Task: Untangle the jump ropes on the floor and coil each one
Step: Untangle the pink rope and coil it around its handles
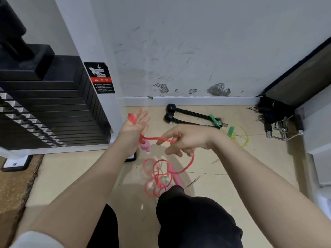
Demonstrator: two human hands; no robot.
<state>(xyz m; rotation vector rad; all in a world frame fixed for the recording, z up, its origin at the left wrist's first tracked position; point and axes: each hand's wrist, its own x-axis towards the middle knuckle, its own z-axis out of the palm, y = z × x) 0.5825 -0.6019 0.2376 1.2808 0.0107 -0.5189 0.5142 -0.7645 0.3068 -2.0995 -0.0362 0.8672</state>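
Red jump rope [162, 174] lies partly in loose loops on the floor [223, 176]. Its upper part is wound round the left hand [133, 129], whose fingers are spread. The right hand [186, 140] pinches the stretched strand. Far right lies a yellow jump rope [242, 136].

Two hands: left hand [135, 126] and right hand [184, 140]. Two jump ropes: one red rope [157, 176] with two pink handles, upper [145, 146] and lower [174, 174]; one yellow rope [241, 136] with two green handles, far [215, 119] and near [231, 131]. One black rope attachment [189, 116] with two ball ends. One weight stack [44, 108]. One warning label [101, 77].
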